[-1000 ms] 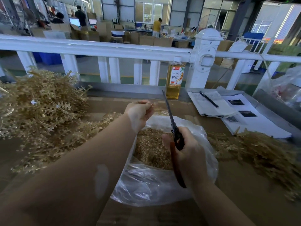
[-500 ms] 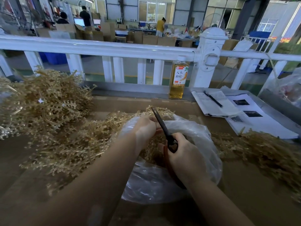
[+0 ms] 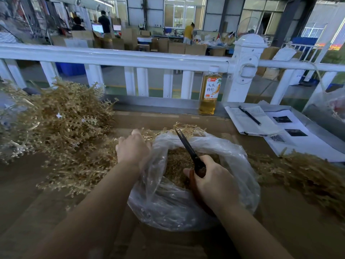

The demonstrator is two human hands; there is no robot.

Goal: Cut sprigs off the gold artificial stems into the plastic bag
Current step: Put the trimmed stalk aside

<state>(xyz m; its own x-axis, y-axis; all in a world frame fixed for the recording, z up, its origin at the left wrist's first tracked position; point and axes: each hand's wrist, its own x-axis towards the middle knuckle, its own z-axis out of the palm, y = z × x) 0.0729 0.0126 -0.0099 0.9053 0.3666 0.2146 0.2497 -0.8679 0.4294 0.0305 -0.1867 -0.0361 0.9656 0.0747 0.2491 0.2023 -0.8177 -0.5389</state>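
A clear plastic bag (image 3: 240,161) lies open at the table's centre, filled with cut gold sprigs (image 3: 177,161). My right hand (image 3: 214,182) grips the scissors (image 3: 188,148) over the bag, blades together and pointing up and away. My left hand (image 3: 133,148) lies knuckles-up on the gold stems at the bag's left rim; its fingertips are hidden among them. A big heap of gold stems (image 3: 61,126) fills the left side. One stem (image 3: 186,128) arcs over the bag's far rim.
Another pile of gold stems (image 3: 302,172) lies at the right. A bottle of amber drink (image 3: 210,92) stands by the white railing (image 3: 130,58). Papers and a pen (image 3: 250,115) lie at the back right. A second plastic bag (image 3: 334,101) sits at the far right edge.
My left hand dropped from above the bag and moved left onto the gold stems beside the rim. The right hand lowered the scissors over the bag and tilted them leftward.
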